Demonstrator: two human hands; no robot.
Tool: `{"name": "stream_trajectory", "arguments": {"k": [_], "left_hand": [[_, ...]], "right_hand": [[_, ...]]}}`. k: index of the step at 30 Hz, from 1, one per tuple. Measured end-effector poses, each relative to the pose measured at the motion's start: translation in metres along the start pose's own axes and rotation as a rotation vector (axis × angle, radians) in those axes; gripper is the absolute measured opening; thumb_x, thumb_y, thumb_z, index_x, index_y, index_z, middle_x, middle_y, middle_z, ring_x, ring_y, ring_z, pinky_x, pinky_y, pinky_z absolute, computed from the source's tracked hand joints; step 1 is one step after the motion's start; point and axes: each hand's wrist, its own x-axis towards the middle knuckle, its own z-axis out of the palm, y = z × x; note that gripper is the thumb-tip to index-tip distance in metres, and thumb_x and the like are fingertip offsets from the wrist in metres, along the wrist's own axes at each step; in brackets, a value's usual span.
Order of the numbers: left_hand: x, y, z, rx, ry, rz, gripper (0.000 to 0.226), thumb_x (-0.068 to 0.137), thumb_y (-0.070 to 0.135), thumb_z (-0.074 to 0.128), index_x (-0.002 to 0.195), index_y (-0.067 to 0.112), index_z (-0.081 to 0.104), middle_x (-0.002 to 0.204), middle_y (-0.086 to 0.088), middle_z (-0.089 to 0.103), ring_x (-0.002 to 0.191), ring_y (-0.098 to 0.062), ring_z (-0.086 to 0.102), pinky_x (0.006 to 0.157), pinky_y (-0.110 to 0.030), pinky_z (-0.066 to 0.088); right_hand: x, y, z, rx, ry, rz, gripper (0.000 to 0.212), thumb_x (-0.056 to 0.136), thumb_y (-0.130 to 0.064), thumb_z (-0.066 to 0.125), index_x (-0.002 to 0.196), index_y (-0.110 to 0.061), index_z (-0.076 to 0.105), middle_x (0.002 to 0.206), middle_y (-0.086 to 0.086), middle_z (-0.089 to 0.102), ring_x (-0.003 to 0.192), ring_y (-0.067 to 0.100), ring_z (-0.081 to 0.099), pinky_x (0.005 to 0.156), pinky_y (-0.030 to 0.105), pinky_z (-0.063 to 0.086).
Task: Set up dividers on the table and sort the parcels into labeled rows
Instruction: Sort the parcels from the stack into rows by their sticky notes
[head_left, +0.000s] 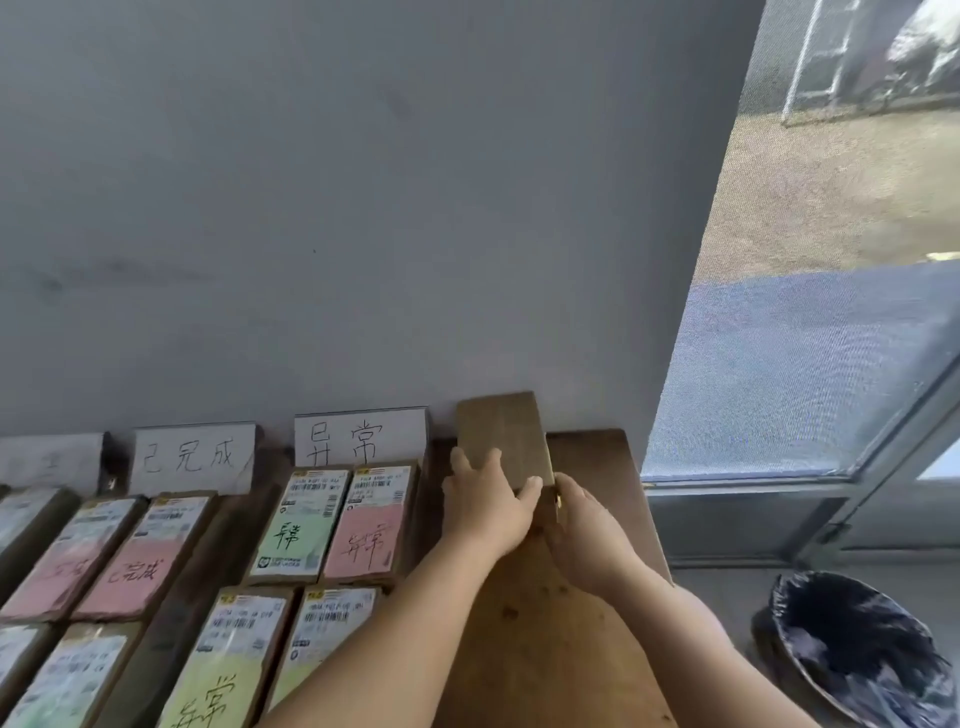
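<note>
A brown cardboard parcel (501, 436) is held up near the wall at the table's far right, plain side toward me. My left hand (485, 501) grips its lower left edge and my right hand (587, 525) holds its lower right corner. Three white label cards lean on the wall: a blurred one (49, 462), a middle one (192, 460) and a right one (361, 439). Parcels with shipping labels and pink, green or yellow notes lie in rows below them, such as a pink one (371, 525), a green one (298, 525) and a yellow one (228, 660).
The wooden table (540, 649) ends at its right edge near a screened glass door (810, 364). A bin lined with a black bag (857, 649) stands on the floor at the lower right. A grey wall (337, 208) backs the table.
</note>
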Motion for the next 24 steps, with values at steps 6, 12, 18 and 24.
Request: {"name": "stream_trajectory", "arguments": {"k": [6, 12, 18, 24], "left_hand": [[-0.019, 0.006, 0.007, -0.243, 0.02, -0.063, 0.078, 0.079, 0.068, 0.055, 0.142, 0.029, 0.035, 0.147, -0.008, 0.025, 0.126, -0.033, 0.041, 0.102, -0.042, 0.042], [-0.067, 0.017, 0.016, -0.695, -0.059, -0.098, 0.075, 0.081, 0.066, 0.057, 0.144, 0.032, 0.035, 0.143, -0.003, 0.036, 0.117, -0.019, 0.049, 0.094, -0.031, 0.044], [-0.105, 0.003, 0.025, -0.896, -0.125, -0.221, 0.083, 0.071, 0.073, 0.061, 0.139, 0.035, 0.035, 0.14, 0.0, 0.044, 0.117, -0.019, 0.049, 0.088, -0.032, 0.043], [-0.114, -0.01, 0.023, -0.962, -0.16, -0.361, 0.084, 0.071, 0.061, 0.069, 0.14, 0.035, 0.03, 0.132, 0.002, 0.049, 0.106, -0.017, 0.047, 0.086, -0.038, 0.041]], "right_hand": [[-0.028, 0.01, 0.002, 0.184, 0.221, -0.118, 0.067, 0.08, 0.006, 0.045, 0.143, -0.018, 0.039, 0.145, -0.005, 0.039, 0.132, 0.012, 0.038, 0.106, 0.021, 0.03], [-0.066, 0.008, -0.011, 0.191, 0.423, -0.239, 0.07, 0.07, 0.015, 0.045, 0.132, -0.015, 0.053, 0.134, -0.005, 0.046, 0.128, 0.019, 0.042, 0.107, 0.036, 0.035], [-0.106, 0.003, 0.001, 0.153, 0.44, -0.258, 0.062, 0.07, 0.012, 0.048, 0.121, -0.02, 0.062, 0.123, -0.009, 0.052, 0.12, 0.019, 0.046, 0.102, 0.032, 0.038], [-0.113, 0.005, 0.01, 0.16, 0.408, -0.184, 0.041, 0.081, 0.003, 0.05, 0.11, -0.02, 0.069, 0.117, -0.006, 0.056, 0.112, 0.018, 0.048, 0.093, 0.021, 0.034]]}}
